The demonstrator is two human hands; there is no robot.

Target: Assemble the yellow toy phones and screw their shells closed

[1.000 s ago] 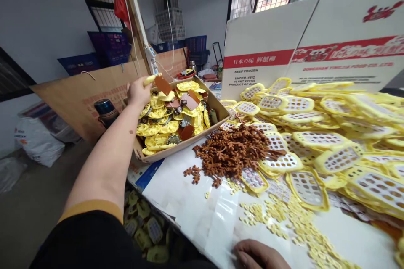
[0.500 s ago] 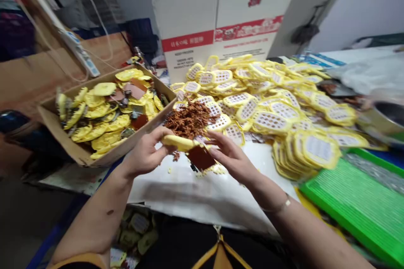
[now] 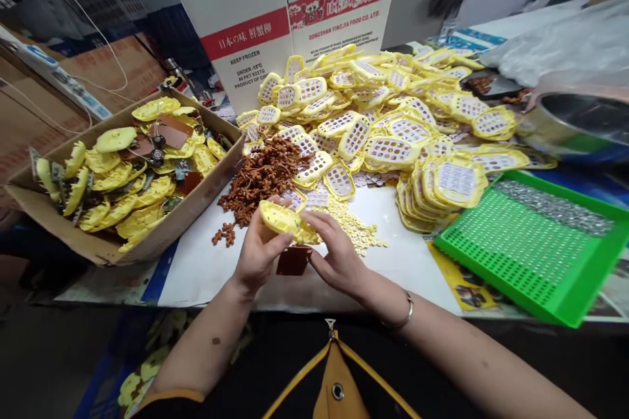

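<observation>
Between my hands is a yellow plastic casing (image 3: pixel 279 216), its hollow side tilted partly toward me. My left hand (image 3: pixel 258 252) is closed round its left end, thumb on the near edge. My right hand (image 3: pixel 339 255) has its fingers bent over the casing's right end, with the thumb lower down. From the casing's near side hangs a brown square plate (image 3: pixel 293 261), close to my right thumb. Just beyond lie a heap of brown branching rubber-like pieces (image 3: pixel 263 173) and scattered small pale-yellow pieces (image 3: pixel 361 230). What links plate and casing is hidden by my fingers.
A cardboard box (image 3: pixel 196 222) of yellow casings stands at left. Behind lies a big pile of yellow covers with holes (image 3: pixel 393 150), with a stack of covers (image 3: pixel 457 183) at right. A green tray (image 3: pixel 535 249) holds small shiny metal parts. A printed carton (image 3: pixel 246 33) rises behind.
The view has shifted right and down. The casing has turned from edge-on to show its hollow side, and both hands stay on it, with the brown plate now hanging lower.
</observation>
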